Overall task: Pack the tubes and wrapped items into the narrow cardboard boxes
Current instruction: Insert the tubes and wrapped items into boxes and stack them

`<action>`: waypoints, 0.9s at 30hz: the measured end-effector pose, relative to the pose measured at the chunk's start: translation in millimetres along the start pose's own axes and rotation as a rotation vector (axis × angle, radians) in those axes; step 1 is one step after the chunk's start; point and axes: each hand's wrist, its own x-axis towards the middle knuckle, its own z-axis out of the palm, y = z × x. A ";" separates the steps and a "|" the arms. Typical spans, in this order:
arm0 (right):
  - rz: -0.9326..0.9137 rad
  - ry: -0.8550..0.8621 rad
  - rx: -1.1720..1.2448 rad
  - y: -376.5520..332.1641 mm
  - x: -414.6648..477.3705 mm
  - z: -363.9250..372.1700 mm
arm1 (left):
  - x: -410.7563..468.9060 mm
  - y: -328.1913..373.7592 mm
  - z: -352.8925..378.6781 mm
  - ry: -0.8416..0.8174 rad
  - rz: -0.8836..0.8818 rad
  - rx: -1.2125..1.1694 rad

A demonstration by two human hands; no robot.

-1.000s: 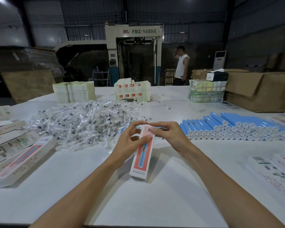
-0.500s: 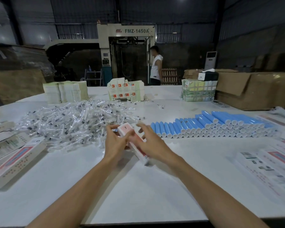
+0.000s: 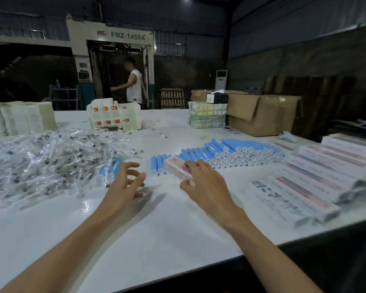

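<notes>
Narrow cardboard box (image 3: 178,169), white with red print: I log it under my right hand (image 3: 203,182), fingers laid over its top and thumb at its near side, gripping it low over the bench (image 3: 156,229). Its far end points away and to the left of that hand.

Left hand (image 3: 125,180): loose, fingers spread and curled, gripping nothing, hovering just above the bench.

Blue tubes (image 3: 230,153), white-capped: stacked in a long row just beyond my right hand and running off to its right. Three of them lie at the row's left end, just left of the held box.

Single blue tube (image 3: 112,169): lies just beyond the left hand's fingertips, at the edge of the heap.

Wrapped items (image 3: 40,161), clear plastic sleeves: a large loose heap to the left of and beyond my left hand.

Packed boxes (image 3: 304,187): I count several lying side by side to the right of my right hand, near the bench edge.

Brown carton (image 3: 260,115): far beyond the right hand, at the bench's back.

Flat-stock stacks (image 3: 19,118): far beyond the left hand.
</notes>
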 end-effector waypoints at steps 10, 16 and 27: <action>0.418 0.126 -0.380 155.4 -65.4 -92.9 | 1.5 -6.7 -3.1 -0.035 0.288 0.359; 0.409 -0.002 -0.637 181.1 -87.6 -106.8 | 0.4 -4.6 -2.8 -0.064 0.308 0.399; 0.412 -0.086 -0.750 174.2 -79.6 -110.2 | -1.3 -1.2 -6.2 -0.088 0.353 0.444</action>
